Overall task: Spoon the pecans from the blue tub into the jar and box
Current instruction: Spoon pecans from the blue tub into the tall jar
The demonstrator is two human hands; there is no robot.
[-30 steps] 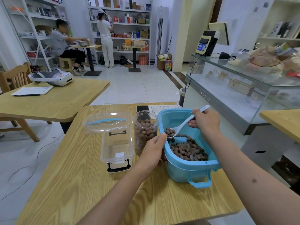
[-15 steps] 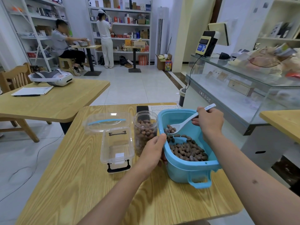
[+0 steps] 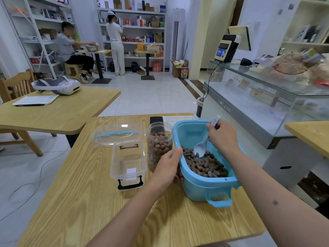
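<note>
Left of centre in the frame, the clear box (image 3: 128, 161) is sitting open with no pecans visible inside, its share apparently still to come. Just right of it, the jar (image 3: 159, 145) is holding pecans nearly to its neck. The left hand (image 3: 169, 168) is curling around the blue tub (image 3: 204, 182) at its near rim, steadying it. At centre right, the right hand (image 3: 222, 136) is gripping the white spoon (image 3: 201, 148), its bowl dipping into the pecans (image 3: 204, 164) remaining in the tub.

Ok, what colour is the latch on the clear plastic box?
Black; the latch at the near end of the box shows in the head view.
</note>
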